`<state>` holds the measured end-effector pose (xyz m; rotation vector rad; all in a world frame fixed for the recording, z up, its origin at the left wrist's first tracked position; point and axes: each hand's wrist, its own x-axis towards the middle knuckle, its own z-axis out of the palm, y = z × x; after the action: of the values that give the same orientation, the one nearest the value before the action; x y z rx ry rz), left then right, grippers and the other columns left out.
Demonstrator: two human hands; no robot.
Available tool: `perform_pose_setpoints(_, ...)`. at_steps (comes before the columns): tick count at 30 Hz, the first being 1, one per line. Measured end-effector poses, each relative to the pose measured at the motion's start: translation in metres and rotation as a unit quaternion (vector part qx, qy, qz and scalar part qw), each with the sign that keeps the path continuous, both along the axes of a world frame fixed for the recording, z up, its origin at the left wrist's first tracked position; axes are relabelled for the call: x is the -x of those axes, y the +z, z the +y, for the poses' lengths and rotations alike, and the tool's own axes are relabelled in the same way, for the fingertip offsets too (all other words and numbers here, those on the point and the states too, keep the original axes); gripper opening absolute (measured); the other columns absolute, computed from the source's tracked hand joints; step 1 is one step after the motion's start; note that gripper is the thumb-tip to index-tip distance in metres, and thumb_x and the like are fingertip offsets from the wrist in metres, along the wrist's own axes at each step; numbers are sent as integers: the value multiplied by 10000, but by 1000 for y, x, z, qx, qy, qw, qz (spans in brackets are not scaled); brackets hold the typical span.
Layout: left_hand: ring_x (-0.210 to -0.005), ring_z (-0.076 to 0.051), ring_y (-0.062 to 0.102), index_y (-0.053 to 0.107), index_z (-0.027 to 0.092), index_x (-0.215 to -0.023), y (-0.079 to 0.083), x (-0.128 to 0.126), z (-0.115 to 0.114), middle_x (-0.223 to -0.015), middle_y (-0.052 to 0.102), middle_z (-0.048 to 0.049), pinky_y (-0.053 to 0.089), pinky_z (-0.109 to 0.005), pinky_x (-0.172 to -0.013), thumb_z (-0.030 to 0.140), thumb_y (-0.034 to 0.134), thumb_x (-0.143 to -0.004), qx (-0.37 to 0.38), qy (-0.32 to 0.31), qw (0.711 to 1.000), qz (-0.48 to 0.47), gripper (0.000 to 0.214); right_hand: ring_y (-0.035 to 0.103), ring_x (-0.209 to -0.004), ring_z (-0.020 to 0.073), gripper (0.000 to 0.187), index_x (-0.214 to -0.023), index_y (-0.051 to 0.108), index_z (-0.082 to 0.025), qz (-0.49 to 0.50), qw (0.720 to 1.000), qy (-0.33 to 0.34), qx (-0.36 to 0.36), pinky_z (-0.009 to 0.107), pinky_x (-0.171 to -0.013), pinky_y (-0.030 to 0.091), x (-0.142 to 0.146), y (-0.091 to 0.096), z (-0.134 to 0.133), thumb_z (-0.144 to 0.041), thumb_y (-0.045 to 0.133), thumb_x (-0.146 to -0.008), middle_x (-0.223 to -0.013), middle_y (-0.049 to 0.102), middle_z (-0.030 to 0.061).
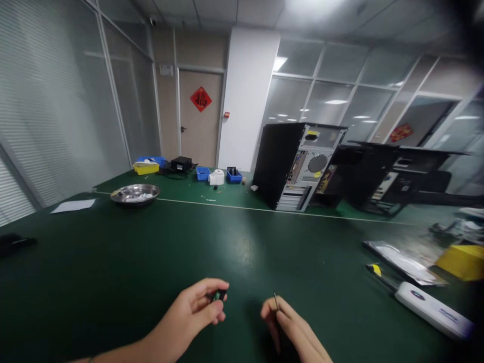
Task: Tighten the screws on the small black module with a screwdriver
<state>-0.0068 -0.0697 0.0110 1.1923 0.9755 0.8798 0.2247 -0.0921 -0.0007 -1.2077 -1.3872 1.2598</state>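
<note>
My left hand [202,307] is closed, with a small black-and-green part [219,295] pinched between the thumb and fingers. Just to its right, my right hand [283,322] grips a slim tool with a thin metal shaft [276,300] pointing up and away from me. Most of that tool is hidden in the fingers, so its exact kind does not show. Both hands are above the near part of the dark green table [151,267], a short distance apart and not touching each other.
A metal bowl [135,200] with small bits inside stands at the left, near white paper [73,205]. Computer cases [280,161] are at the back right. A white power strip [431,307] and yellow bin [463,262] lie right. Blue trays [203,177] line the back.
</note>
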Motion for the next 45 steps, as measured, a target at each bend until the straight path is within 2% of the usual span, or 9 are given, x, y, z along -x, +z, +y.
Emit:
perform_pose_setpoints(2, -889, -171, 583, 645, 180, -1036, 11, -3, 8, -1001, 619, -45, 450, -300, -818, 285, 680, -768, -20, -17, 999, 40, 290, 465, -622, 120, 392, -931, 624, -199, -65, 995, 75, -26, 209, -593, 426, 0, 11, 10, -536, 423, -919, -703, 510, -7)
perform_pose_setpoints(5, -814, -162, 597, 638, 165, -1088, 18, -10, 21, -972, 641, -58, 473, -322, -807, 256, 602, -828, -53, -66, 994, 62, 277, 538, -737, 141, 277, -1035, 607, -210, -117, 988, 71, -73, 213, -659, 463, 1, 17, 26, -422, 462, -933, -855, 587, 27)
perform_pose_setpoints(7, -926, -186, 607, 616, 175, -1113, 14, -14, 30, -1023, 661, -63, 461, -332, -875, 224, 608, -826, -77, -64, 993, 56, 291, 575, -824, 153, 259, -1132, 566, -224, -108, 986, 53, -119, 228, -742, 486, 2, 13, 32, -363, 471, -936, -951, 615, 43)
perform_pose_setpoints(10, -926, -199, 620, 656, 181, -991, 1, -14, 37, -971, 685, -53, 461, -331, -876, 227, 617, -825, -106, -56, 987, 106, 176, 608, -842, 175, 174, -1035, 617, -217, -120, 973, 114, -160, 252, -773, 510, 2, 4, 34, -290, 524, -907, -917, 651, 59)
perform_pose_setpoints(16, -869, -193, 622, 684, 203, -932, -17, -9, 43, -947, 686, -45, 485, -313, -816, 224, 656, -794, -112, -79, 977, 161, 142, 644, -767, 197, 153, -975, 698, -246, -123, 972, 128, -155, 275, -715, 548, -1, 2, 38, -216, 625, -844, -848, 689, 69)
perform_pose_setpoints(23, -826, -178, 627, 682, 200, -944, -12, -11, 41, -883, 682, -26, 485, -280, -751, 222, 659, -792, -77, -71, 982, 154, 155, 657, -797, 189, 288, -1064, 690, -244, -143, 962, 135, -187, 250, -702, 548, -1, 0, 39, -105, 604, -827, -899, 696, 75)
perform_pose_setpoints(30, -836, -178, 624, 695, 192, -920, -11, -10, 39, -901, 691, -31, 489, -283, -751, 220, 674, -786, -103, -71, 980, 157, 139, 645, -806, 196, 339, -1132, 655, -251, -162, 954, 159, -197, 266, -685, 547, -3, -1, 38, -94, 578, -841, -921, 685, 79)
perform_pose_setpoints(38, -872, -188, 654, 719, 174, -858, -9, -11, 38, -929, 707, -47, 523, -283, -772, 169, 675, -789, -97, -88, 987, 95, 83, 647, -788, 184, 301, -1101, 653, -242, -182, 948, 156, -208, 247, -669, 548, -3, 1, 39, -109, 575, -843, -901, 680, 71)
perform_pose_setpoints(45, -891, -172, 650, 665, 205, -978, -13, -12, 33, -936, 705, -29, 509, -279, -802, 166, 678, -797, -46, -68, 993, 79, 186, 654, -803, 162, 268, -1062, 638, -235, -187, 947, 152, -211, 228, -713, 551, -3, 0, 39, -103, 572, -838, -906, 674, 48)
